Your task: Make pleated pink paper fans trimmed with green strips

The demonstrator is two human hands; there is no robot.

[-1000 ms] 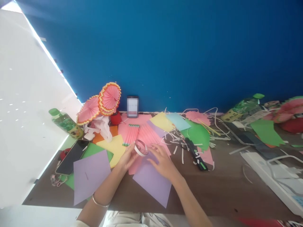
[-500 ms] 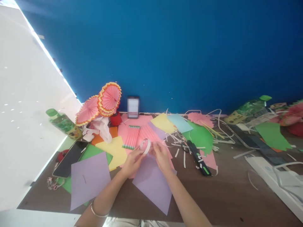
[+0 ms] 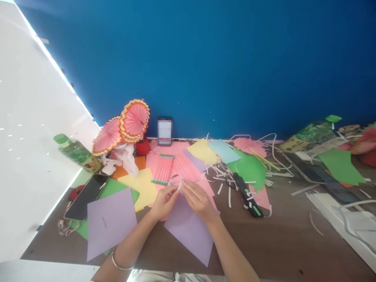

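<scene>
A looped strip of white tape [image 3: 178, 181] is held between my two hands, above pink paper. My left hand [image 3: 164, 201] pinches its lower left side between thumb and fingers. My right hand [image 3: 197, 199] has its fingertips against the right side of the loop, fingers together. Just behind my left hand lies a pleated pink paper piece with green ends [image 3: 163, 169]. Under my hands and wrists is a purple sheet [image 3: 190, 235], and another purple sheet [image 3: 110, 223] lies left of my left forearm.
Pink paper fans [image 3: 135, 119], a bottle [image 3: 78, 152] and a phone [image 3: 86, 197] are at left. A small screen [image 3: 165, 132] leans on the blue wall. Right are paper scraps [image 3: 229, 195], a black tool [image 3: 248, 196], green paper [image 3: 249, 170] and a white power strip [image 3: 337, 231].
My right hand has moved left, closer to my left hand, and its fingers now reach the white loop's edge. The loop has shifted slightly left. The view has tilted slightly.
</scene>
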